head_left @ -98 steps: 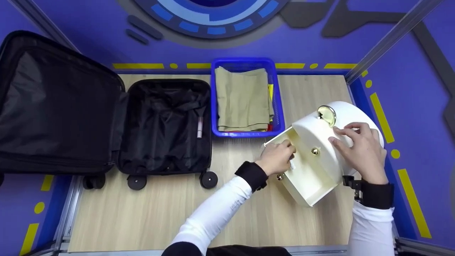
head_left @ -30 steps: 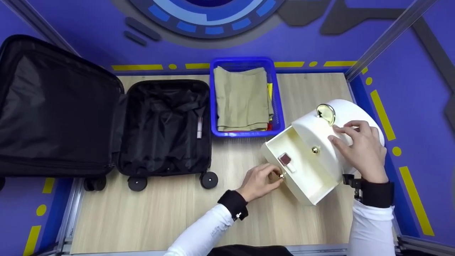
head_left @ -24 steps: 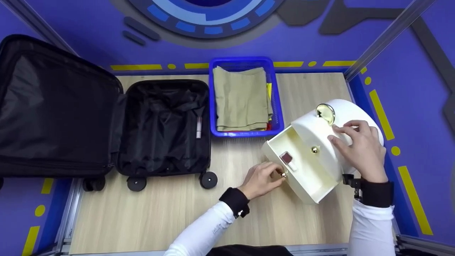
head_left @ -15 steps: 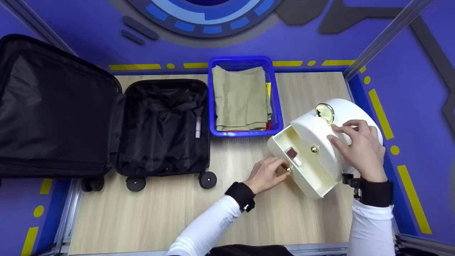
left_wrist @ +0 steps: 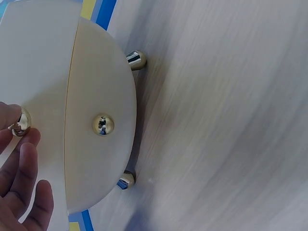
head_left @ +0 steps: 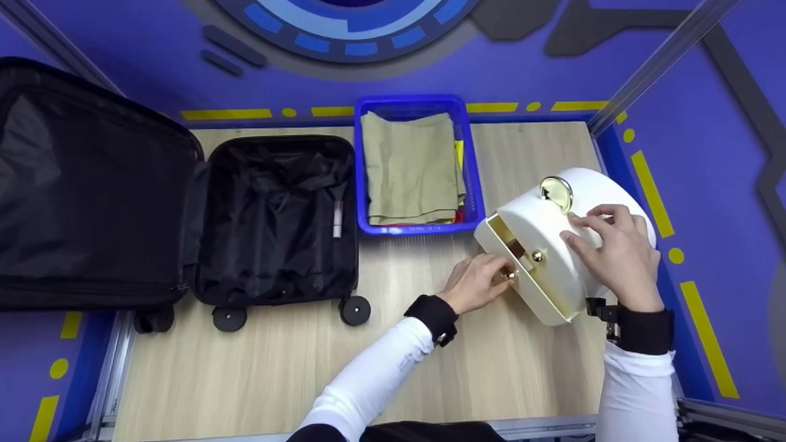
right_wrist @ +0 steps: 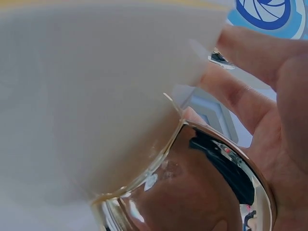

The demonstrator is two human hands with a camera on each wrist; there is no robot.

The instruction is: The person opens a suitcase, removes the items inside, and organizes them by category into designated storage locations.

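Note:
A white rounded drawer cabinet (head_left: 595,184) with gold knobs stands at the right of the table in the head view. Its drawer (head_left: 543,301) is partly pulled out, with a small brown-and-white item (head_left: 516,248) inside, partly hidden. My left hand (head_left: 476,283) pinches the drawer's gold knob (left_wrist: 20,123) between thumb and finger. Below that drawer, the left wrist view shows another gold knob (left_wrist: 103,124). My right hand (head_left: 620,255) rests on the cabinet top with slightly bent fingers, beside a round gold-rimmed piece (head_left: 557,194).
An open black suitcase (head_left: 276,221) lies at the left, a lipstick-like tube (head_left: 338,218) in its right half. At the back, a blue basket (head_left: 419,231) holds folded khaki cloth (head_left: 408,169) and some red and yellow things.
My left hand let go of the small item in the drawer, then took the knob and pushed the drawer inward, up and right. My right hand stays on the cabinet top.

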